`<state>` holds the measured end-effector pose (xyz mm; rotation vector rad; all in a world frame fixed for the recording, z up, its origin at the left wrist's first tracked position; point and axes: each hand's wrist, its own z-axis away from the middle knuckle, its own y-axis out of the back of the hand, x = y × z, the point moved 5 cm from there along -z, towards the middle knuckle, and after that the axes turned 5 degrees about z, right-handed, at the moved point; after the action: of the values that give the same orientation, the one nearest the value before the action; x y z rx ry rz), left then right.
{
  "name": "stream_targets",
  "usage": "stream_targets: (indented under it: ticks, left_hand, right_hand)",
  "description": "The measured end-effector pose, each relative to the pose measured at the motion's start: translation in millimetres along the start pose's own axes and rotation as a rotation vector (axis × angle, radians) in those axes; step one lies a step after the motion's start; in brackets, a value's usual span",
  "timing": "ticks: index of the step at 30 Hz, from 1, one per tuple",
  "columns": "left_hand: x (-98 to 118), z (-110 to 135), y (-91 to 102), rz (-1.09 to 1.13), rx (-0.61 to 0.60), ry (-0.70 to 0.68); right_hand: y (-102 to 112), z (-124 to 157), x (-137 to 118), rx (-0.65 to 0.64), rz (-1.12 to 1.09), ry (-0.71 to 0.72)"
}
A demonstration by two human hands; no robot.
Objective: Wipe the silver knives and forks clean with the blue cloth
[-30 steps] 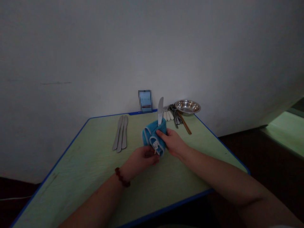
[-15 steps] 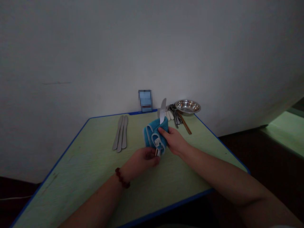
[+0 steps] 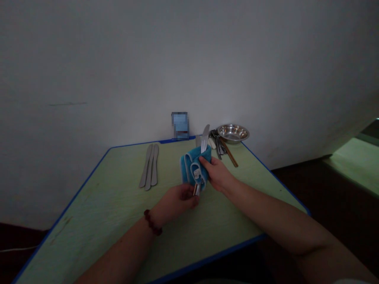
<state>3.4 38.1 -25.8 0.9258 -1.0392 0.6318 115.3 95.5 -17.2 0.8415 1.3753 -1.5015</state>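
A table knife [image 3: 205,138] points up and away over the middle of the table, its blade bare above a folded blue cloth [image 3: 187,165] with pale edging. My right hand [image 3: 217,171] is closed on the cloth, pressing it round the knife with the thumb on top. Below the cloth, my left hand [image 3: 182,197] pinches the shiny end of the knife's handle. The cloth covers the knife's middle. To the left, three table knives [image 3: 151,167] lie side by side, apart from both hands.
A steel bowl [image 3: 233,133] stands at the back right. Beside it lie several forks and spoons [image 3: 218,144] and brown chopsticks [image 3: 230,154]. A blurred upright device [image 3: 180,126] leans against the wall [image 3: 118,71]. Blue edging [image 3: 204,263] borders the green table [image 3: 112,197].
The cloth has shifted slightly right and the knife blade tilts a little further right. Both hands keep their hold; the three knives on the table stay put.
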Motion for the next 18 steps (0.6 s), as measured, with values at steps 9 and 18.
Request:
stream_targets:
  ticks: [9, 18]
  left_hand:
    - [1.4, 1.9, 0.9, -0.003, -0.02, 0.02]
    - [-2.3, -1.1, -1.8, 0.047, -0.006, 0.007]
  right_hand:
    - [1.9, -0.9, -5.1, -0.001, -0.021, 0.026]
    - [1.8, -1.6, -5.5, 0.015, -0.04, 0.036]
